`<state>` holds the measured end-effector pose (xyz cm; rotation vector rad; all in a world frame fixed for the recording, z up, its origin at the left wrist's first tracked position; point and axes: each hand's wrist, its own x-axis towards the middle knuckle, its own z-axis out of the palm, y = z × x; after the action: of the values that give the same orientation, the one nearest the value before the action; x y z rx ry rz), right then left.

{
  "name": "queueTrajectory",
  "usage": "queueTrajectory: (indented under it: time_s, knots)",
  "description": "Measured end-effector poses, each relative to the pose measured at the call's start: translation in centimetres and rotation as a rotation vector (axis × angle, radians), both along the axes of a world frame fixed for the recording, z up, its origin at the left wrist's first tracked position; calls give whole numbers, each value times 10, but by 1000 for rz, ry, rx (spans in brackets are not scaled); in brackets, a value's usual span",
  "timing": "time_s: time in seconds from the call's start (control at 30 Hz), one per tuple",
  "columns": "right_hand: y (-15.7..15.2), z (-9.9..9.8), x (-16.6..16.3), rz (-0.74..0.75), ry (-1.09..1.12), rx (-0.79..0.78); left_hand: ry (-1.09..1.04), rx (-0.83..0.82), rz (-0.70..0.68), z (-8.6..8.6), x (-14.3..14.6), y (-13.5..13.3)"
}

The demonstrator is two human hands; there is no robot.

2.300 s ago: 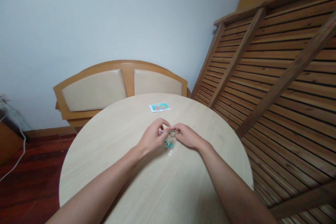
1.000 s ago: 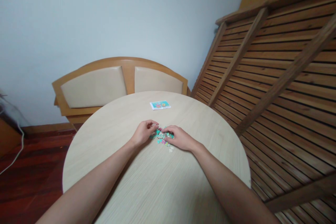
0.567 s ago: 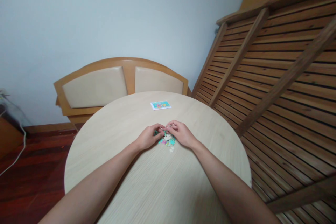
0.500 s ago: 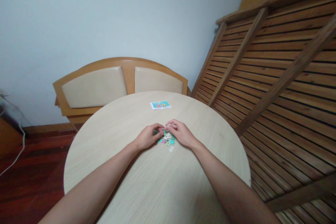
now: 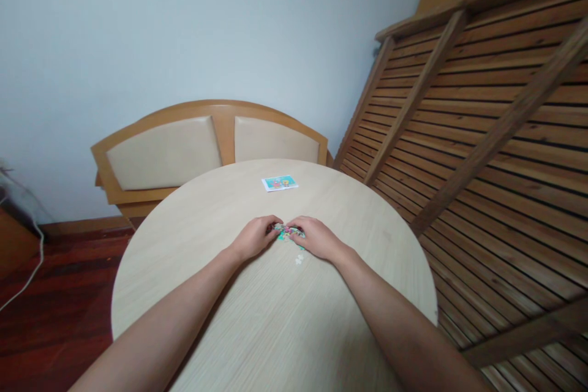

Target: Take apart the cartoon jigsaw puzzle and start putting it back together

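Note:
A small heap of colourful jigsaw puzzle pieces (image 5: 285,233) lies between my hands near the middle of the round table (image 5: 257,318). From the left, my left hand (image 5: 256,237) curls its fingers round the near side of the heap and grips some pieces. My right hand (image 5: 320,239) closes on the opposite side, thumb and fingers round more pieces. Both hands partly hide the heap. A few whitish puzzle pieces (image 5: 299,259) lie apart on the tabletop, just below the right hand.
Beyond the hands, a small picture card (image 5: 280,184) with a cartoon print lies flat. A padded wooden headboard (image 5: 225,128) stands behind the table against the wall. Slatted wooden panels (image 5: 459,153) lean at the right. A white cable (image 5: 41,251) hangs at the left.
My hands have come lower round the heap and gathered the pieces into a tighter bunch between them. The whitish pieces below now lie separate from the heap.

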<state>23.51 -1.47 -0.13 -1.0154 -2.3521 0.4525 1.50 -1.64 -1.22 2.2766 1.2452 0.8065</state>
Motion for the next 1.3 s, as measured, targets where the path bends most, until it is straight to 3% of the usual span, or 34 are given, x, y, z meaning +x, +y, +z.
queueTrajectory:
  time_s: [0.2,0.33,0.47,0.63,0.83,1.03,1.3]
  knots:
    - [8,-6,4,-172,160,-70,-299,-55,99,-9,-3,9]
    - [14,-11,8,-220,273,-89,-550,-207,90,-10,-1,12]
    - [14,-9,9,-265,242,-101,-672,-312,99,-7,2,11]
    - [14,-10,11,-266,230,-105,-648,-330,89,-3,4,8]
    - [16,-11,10,-182,347,-235,-707,-355,1,-5,6,6]
    - [15,-9,10,-185,432,-302,-464,-129,127,-6,-2,11]
    - [14,-11,13,-137,424,-291,-188,-30,266,-2,-8,8]
